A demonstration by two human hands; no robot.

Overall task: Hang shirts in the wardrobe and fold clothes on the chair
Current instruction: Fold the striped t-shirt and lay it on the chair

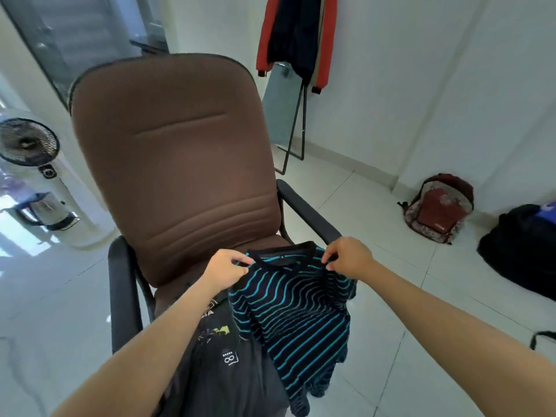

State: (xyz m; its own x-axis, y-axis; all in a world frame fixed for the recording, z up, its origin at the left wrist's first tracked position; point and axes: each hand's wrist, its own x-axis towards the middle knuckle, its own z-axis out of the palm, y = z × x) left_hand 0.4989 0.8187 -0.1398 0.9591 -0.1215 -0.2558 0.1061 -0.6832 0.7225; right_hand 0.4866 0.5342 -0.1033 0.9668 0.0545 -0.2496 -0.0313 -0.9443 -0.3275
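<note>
A dark navy shirt with teal stripes [296,314] hangs in front of the brown office chair [171,164]. My left hand [227,267] pinches the shirt at its left shoulder beside the collar. At the right shoulder, my right hand [349,257] pinches the same shirt. The shirt's lower part droops over the seat's front edge. Under it on the seat lies a black garment with printed logos [216,350], partly hidden by my left forearm.
A standing fan [28,145] and an electric kettle [45,212] are at the left. A mirror stand with a red and dark jacket [296,37] leans at the back wall. A red backpack [439,209] and a black bag [520,251] sit on the tiled floor at the right.
</note>
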